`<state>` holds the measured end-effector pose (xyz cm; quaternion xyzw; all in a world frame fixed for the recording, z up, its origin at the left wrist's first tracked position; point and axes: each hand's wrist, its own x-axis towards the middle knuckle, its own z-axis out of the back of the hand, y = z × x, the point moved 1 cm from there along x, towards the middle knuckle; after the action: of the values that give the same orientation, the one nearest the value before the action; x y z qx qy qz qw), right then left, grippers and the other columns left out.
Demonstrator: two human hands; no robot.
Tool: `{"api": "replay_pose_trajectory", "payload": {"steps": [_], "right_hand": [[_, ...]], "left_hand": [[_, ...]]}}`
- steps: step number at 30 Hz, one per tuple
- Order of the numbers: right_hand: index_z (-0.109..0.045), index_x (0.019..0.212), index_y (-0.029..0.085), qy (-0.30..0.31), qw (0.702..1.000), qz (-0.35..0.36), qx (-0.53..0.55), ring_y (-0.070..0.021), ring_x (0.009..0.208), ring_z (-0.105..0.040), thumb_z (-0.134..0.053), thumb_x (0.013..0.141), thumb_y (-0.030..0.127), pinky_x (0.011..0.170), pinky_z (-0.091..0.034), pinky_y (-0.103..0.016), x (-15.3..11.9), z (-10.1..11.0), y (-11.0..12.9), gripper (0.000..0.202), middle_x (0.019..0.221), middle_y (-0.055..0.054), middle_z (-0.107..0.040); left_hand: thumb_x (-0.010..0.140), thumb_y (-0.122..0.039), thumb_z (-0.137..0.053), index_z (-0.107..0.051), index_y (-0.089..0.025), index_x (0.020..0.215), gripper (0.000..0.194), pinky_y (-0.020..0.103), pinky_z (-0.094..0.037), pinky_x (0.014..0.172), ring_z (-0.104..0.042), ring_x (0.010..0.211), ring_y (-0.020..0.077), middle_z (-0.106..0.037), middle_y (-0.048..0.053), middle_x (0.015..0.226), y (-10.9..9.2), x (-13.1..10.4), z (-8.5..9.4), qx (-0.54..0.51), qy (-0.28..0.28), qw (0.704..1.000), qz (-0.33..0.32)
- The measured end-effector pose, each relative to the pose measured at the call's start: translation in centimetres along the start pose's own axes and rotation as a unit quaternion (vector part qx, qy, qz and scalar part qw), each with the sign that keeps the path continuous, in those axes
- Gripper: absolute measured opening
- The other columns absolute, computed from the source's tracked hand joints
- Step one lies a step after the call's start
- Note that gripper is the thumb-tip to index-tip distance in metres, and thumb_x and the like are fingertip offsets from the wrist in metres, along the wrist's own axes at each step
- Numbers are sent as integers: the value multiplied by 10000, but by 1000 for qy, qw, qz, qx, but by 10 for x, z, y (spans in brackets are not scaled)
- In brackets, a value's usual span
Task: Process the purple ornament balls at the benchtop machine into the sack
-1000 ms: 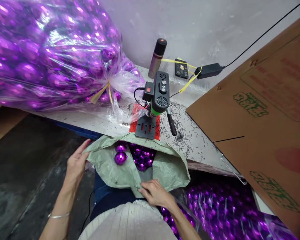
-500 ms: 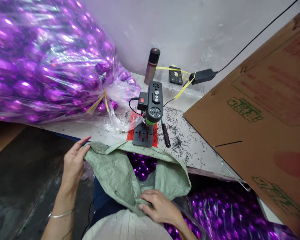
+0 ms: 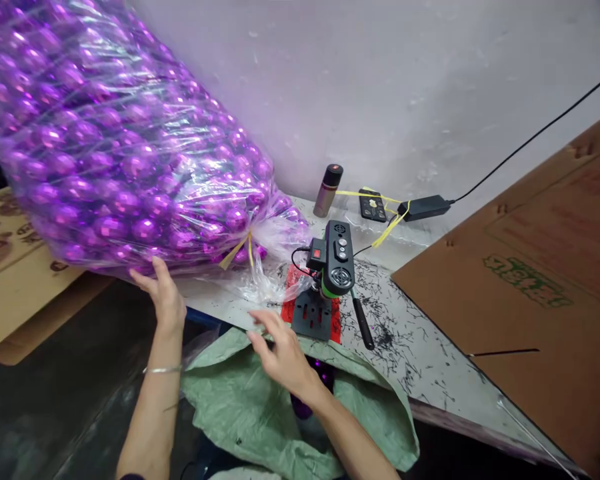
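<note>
My left hand (image 3: 164, 293) is raised with fingers apart at the lower edge of a big clear plastic bag of shiny purple balls (image 3: 130, 167); whether the fingertips touch it I cannot tell. Fingers spread and holding nothing, my right hand (image 3: 280, 350) hovers over the open mouth of a green woven sack (image 3: 240, 400). Purple balls (image 3: 325, 373) show inside the sack, partly hidden by my right forearm. A yellow tie (image 3: 250, 247) gathers the neck of the clear bag. Just right of it stands a small black machine (image 3: 340, 260) with a lever handle (image 3: 363, 323).
Black scraps litter the white table (image 3: 430, 367). Behind the machine are a dark-capped bottle (image 3: 327, 192), a small black panel (image 3: 373, 205) and a power adapter (image 3: 427, 207) with its cord. A large cardboard box (image 3: 545, 287) leans at right; another cardboard piece (image 3: 20, 273) lies at left.
Both hands have let go of the green sack. My left hand has moved up to the clear bag, my right hand up and left over the sack. The view has shifted left and up.
</note>
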<state>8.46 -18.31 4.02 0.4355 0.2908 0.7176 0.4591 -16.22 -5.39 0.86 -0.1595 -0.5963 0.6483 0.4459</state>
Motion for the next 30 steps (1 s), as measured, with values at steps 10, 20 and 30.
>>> {"api": "replay_pose_trajectory", "payload": {"steps": [10,20,30], "right_hand": [[-276,1548,9,-199,922,-198,-266,-412,1506,-331,-516,900,201,1183,-303,-613,185,-31,-48,717,1584,-322,-360],[-700,1023,149,-191,930,-214,-230,-241,949,-672,-404,896,136,913,-432,-359,187,-33,-71,321,970,-128,-754],[-708,1101,209,-281,944,-166,-54,-220,968,-679,-424,928,229,876,-483,-321,194,-36,-74,333,1052,-83,-765]], "left_hand": [[940,-656,-549,-298,-278,1619,817,594,34,1287,12,1607,344,-150,104,1734,-95,51,-49,193,71,901,-382],[1007,-518,-484,-437,-255,1561,615,606,-130,1267,-171,1592,349,-225,112,1713,-85,86,-130,304,194,845,-395],[1036,-445,-374,-441,-140,1551,603,602,-100,1275,-119,1604,325,-196,181,1706,-27,131,-153,314,214,845,-376]]}}
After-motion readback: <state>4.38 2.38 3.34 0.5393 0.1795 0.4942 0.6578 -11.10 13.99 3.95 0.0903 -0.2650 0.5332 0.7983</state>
